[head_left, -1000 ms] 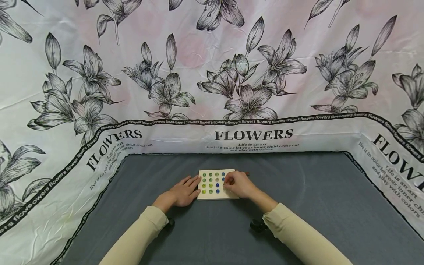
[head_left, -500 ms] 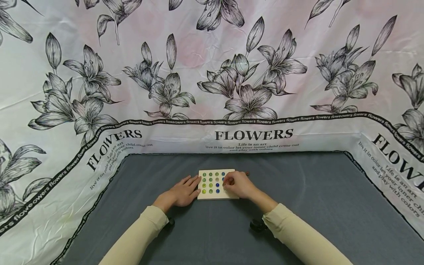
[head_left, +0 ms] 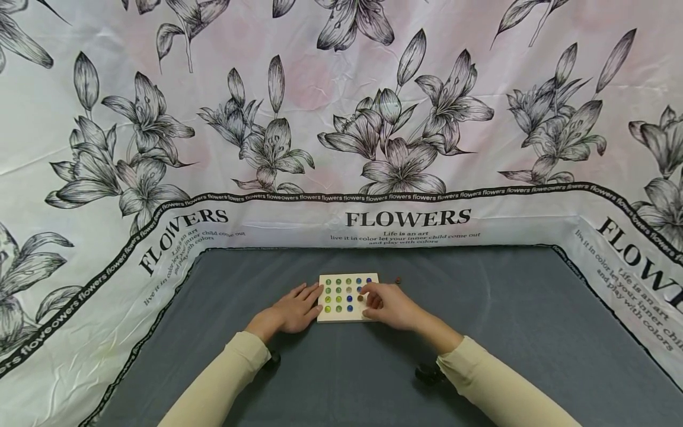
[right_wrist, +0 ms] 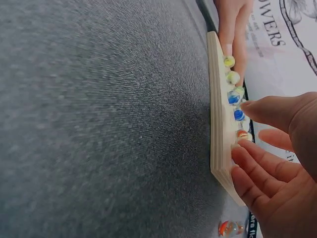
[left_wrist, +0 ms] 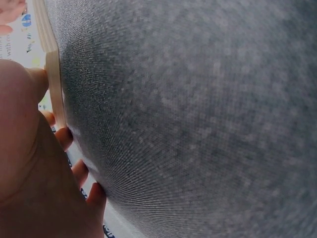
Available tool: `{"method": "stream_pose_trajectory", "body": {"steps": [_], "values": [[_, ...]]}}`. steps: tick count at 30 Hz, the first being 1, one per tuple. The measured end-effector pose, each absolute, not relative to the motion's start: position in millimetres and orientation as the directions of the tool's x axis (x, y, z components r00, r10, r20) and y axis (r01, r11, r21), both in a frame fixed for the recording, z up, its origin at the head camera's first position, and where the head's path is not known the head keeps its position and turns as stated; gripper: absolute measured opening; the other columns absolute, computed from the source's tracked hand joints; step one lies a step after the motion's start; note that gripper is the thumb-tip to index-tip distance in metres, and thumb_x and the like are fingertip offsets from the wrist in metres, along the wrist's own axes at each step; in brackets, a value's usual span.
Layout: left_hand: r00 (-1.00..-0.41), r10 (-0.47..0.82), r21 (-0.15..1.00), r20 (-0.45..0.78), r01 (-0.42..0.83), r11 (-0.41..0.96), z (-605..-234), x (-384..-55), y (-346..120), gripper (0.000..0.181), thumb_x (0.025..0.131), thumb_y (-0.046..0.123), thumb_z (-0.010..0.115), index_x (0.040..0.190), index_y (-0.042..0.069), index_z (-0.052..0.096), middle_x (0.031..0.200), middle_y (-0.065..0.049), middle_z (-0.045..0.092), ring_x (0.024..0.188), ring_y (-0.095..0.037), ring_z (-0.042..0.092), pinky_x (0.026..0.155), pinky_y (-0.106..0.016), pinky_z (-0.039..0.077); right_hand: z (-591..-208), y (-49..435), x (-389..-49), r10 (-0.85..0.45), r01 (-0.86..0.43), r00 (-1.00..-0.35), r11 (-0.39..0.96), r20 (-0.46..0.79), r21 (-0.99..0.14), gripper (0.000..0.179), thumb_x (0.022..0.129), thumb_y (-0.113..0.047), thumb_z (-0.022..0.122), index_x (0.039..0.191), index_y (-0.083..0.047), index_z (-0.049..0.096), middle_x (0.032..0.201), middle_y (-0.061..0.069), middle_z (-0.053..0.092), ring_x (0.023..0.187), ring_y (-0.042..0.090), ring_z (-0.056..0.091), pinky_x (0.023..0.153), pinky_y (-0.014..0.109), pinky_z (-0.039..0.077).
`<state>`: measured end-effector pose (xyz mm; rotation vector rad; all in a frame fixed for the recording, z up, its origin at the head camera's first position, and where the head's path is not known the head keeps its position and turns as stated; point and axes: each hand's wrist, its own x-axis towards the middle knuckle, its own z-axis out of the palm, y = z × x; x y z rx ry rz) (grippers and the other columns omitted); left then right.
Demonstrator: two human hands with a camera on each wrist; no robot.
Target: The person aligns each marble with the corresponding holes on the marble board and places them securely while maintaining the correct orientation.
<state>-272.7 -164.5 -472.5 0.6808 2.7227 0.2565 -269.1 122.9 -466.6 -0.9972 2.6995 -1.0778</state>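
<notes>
A pale wooden board (head_left: 348,317) lies on the grey cloth, with rows of glass marbles sitting in it: green, yellow-green, clear and blue. My left hand (head_left: 296,308) rests along the board's left edge, fingers stretched out and the thumb at its near corner. Over the right side of the board is my right hand (head_left: 392,305), thumb and fingers apart and nothing between them. A red-orange marble (right_wrist: 242,134) sits in the board close by those fingers; it looks brownish in the head view. Part of the right-hand columns is hidden under this hand.
A loose red-orange marble (head_left: 398,280) lies on the cloth just beyond the board's right edge. The grey tablecloth (head_left: 512,332) spreads all around. Behind it hangs a white curtain (head_left: 299,225) printed with flowers and lettering.
My right hand has let go of the red-orange marble, which now shows in the third row. The hand has drawn slightly right and nearer, uncovering a blue marble in the far row. The left hand stays put.
</notes>
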Motion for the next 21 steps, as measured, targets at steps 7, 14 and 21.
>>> {"method": "stream_pose_trajectory", "body": {"steps": [7,14,21], "values": [[-0.836,0.481,0.244,-0.265,0.424,0.872,-467,-271,-163,0.059,0.114,0.038,0.033,0.166,0.013,0.02,0.171,-0.008,0.018,0.157,-0.035,0.012,0.127,-0.052,0.016,-459,129,-259,-0.633,-0.595,-0.752,0.532,0.183,-0.602,0.031,0.092,-0.006,0.074,0.122,0.0,0.066,0.1,0.012,0.068,0.084,0.017,0.066,0.075,0.036,0.057],[-0.833,0.49,0.25,-0.257,0.432,0.866,-470,-270,-164,0.06,0.114,0.037,0.033,0.166,0.011,0.019,0.171,-0.009,0.017,0.157,-0.036,0.011,0.127,-0.052,0.016,-451,142,-251,-0.647,-0.626,-0.733,0.521,0.209,-0.58,0.037,0.094,-0.008,0.074,0.128,0.005,0.063,0.107,0.015,0.067,0.089,0.026,0.067,0.073,0.037,0.059],[-0.833,0.492,0.258,-0.253,0.432,0.864,-467,-268,-164,0.059,0.114,0.036,0.033,0.165,0.011,0.019,0.171,-0.01,0.017,0.157,-0.036,0.011,0.127,-0.052,0.015,-445,159,-249,-0.616,-0.608,-0.761,0.567,0.204,-0.556,0.036,0.091,-0.009,0.078,0.124,0.002,0.065,0.101,0.01,0.066,0.086,0.02,0.064,0.071,0.031,0.055]]}}
